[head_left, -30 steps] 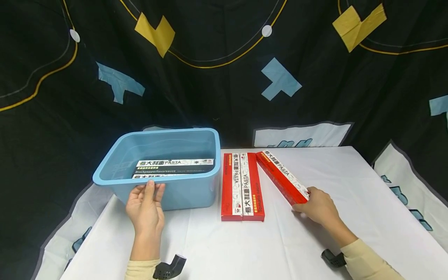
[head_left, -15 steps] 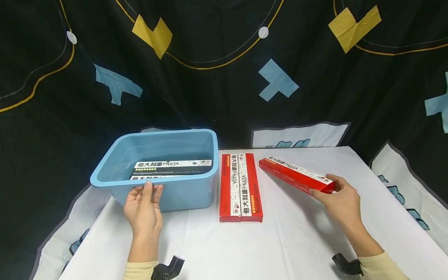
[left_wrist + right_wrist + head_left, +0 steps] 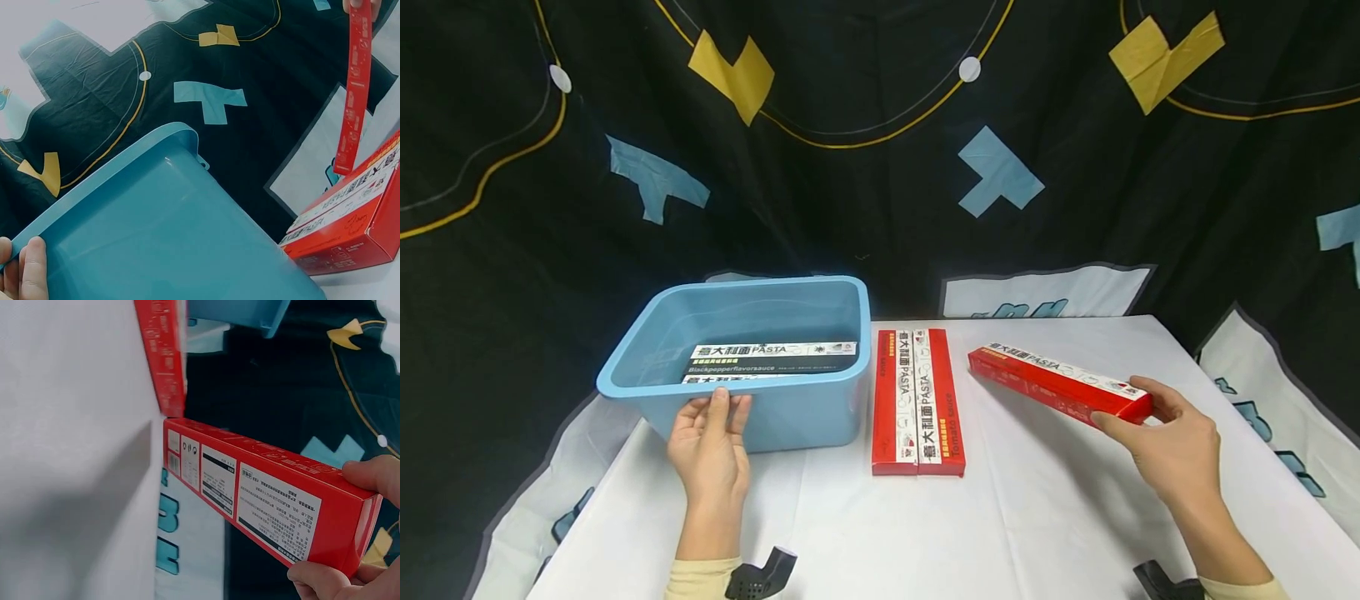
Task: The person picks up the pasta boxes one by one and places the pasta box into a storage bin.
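Observation:
My right hand (image 3: 1183,446) pinches the near end of a red pasta box (image 3: 1060,382), thumb on one side and fingers on the other. That box slants over the table with a shadow beneath it; its printed back shows in the right wrist view (image 3: 250,494). My left hand (image 3: 711,450) grips the front rim of a blue plastic bin (image 3: 775,425), thumb outside it. Inside the bin lie black pepper pasta boxes (image 3: 782,364), partly hidden by the front wall. Two red tomato sauce pasta boxes (image 3: 918,400) lie side by side between the bin and my right hand.
The table (image 3: 850,533) wears a white cloth. Behind it hangs a black curtain (image 3: 850,217) with yellow and blue patches. White printed panels of the cloth drop at both sides.
My right hand has moved right and swung the red pasta box from a steep slant to a flatter one, lifting its near end off the table. My left hand stays on the bin rim.

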A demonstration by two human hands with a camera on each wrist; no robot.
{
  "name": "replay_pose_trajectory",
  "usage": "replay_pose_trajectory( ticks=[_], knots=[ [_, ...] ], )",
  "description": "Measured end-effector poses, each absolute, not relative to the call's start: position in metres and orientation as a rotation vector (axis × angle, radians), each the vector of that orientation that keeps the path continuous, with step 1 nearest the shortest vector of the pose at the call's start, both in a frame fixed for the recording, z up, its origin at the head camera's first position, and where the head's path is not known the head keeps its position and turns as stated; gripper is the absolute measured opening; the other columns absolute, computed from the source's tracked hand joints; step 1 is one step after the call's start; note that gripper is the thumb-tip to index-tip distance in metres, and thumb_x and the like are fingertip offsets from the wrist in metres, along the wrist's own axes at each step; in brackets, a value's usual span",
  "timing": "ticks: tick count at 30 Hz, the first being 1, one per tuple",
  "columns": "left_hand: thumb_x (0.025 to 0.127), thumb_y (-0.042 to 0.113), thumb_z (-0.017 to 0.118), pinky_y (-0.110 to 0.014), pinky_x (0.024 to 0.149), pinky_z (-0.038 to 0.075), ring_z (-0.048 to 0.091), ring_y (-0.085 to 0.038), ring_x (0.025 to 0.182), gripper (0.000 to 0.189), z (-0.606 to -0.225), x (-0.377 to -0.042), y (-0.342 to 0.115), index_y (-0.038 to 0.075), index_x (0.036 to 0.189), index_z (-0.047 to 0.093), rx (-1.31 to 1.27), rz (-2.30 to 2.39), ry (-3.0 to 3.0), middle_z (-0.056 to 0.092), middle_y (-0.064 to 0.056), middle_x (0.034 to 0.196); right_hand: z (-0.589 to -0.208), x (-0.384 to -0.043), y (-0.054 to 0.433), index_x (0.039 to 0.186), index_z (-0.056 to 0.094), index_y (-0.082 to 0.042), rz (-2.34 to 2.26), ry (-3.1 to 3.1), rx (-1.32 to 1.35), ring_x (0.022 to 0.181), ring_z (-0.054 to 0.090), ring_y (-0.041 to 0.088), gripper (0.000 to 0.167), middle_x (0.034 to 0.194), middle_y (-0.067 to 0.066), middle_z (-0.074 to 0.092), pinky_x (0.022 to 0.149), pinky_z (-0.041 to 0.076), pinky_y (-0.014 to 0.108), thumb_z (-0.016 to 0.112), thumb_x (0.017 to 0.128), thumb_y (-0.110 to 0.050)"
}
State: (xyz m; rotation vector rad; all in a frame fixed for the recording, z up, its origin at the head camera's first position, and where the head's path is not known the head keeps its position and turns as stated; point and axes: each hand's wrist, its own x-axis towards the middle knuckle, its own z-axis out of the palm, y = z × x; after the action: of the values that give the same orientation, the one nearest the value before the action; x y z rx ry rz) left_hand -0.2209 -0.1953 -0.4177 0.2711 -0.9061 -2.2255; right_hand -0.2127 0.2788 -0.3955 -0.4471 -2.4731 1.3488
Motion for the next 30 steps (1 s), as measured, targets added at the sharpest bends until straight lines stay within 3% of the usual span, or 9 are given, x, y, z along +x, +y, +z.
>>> replay_pose_trajectory(
  ticks=[11, 17, 23, 30],
  knots=[
    [0.082, 0.006, 0.079, -0.035, 0.087, 0.059, 0.065, -0.017, 0.080, 0.037, -0.418, -0.222, -0.196, -0.005, 0.103, 0.050, 0.259, -2.225, -0.937, 0.058, -0.015, 0.097, -0.365, -0.211, 0.272, 0.142, 0.051, -0.024, 1.417, -2.369, -0.401, 0.130, 0.038, 0.031, 0.069, 0.142, 0.008, 0.048, 0.067, 0.059, 0.015, 0.080, 0.081, -0.040],
    [0.082, 0.005, 0.078, -0.035, 0.086, 0.059, 0.065, -0.017, 0.080, 0.036, -0.416, -0.222, -0.197, -0.005, 0.103, 0.050, 0.248, -2.230, -0.924, 0.058, -0.015, 0.096, -0.347, -0.215, 0.266, 0.140, 0.052, -0.030, 1.478, -2.323, -0.355, 0.124, 0.041, 0.023, 0.067, 0.140, 0.005, 0.051, 0.069, 0.056, 0.011, 0.081, 0.080, -0.038],
    [0.082, 0.004, 0.078, -0.035, 0.086, 0.059, 0.065, -0.018, 0.080, 0.036, -0.417, -0.222, -0.197, -0.006, 0.102, 0.050, 0.242, -2.229, -0.920, 0.058, -0.016, 0.098, -0.330, -0.223, 0.251, 0.136, 0.058, -0.023, 1.698, -2.131, -0.165, 0.118, 0.044, 0.019, 0.063, 0.134, 0.004, 0.054, 0.071, 0.058, 0.014, 0.084, 0.079, -0.019],
    [0.081, 0.004, 0.079, -0.035, 0.085, 0.059, 0.065, -0.018, 0.078, 0.035, -0.419, -0.222, -0.196, -0.005, 0.100, 0.051, 0.240, -2.228, -0.903, 0.058, -0.016, 0.097, -0.311, -0.236, 0.218, 0.131, 0.062, -0.011, 1.939, -1.895, 0.165, 0.114, 0.050, 0.025, 0.061, 0.130, 0.012, 0.056, 0.076, 0.060, 0.022, 0.084, 0.075, -0.001]
  ],
)
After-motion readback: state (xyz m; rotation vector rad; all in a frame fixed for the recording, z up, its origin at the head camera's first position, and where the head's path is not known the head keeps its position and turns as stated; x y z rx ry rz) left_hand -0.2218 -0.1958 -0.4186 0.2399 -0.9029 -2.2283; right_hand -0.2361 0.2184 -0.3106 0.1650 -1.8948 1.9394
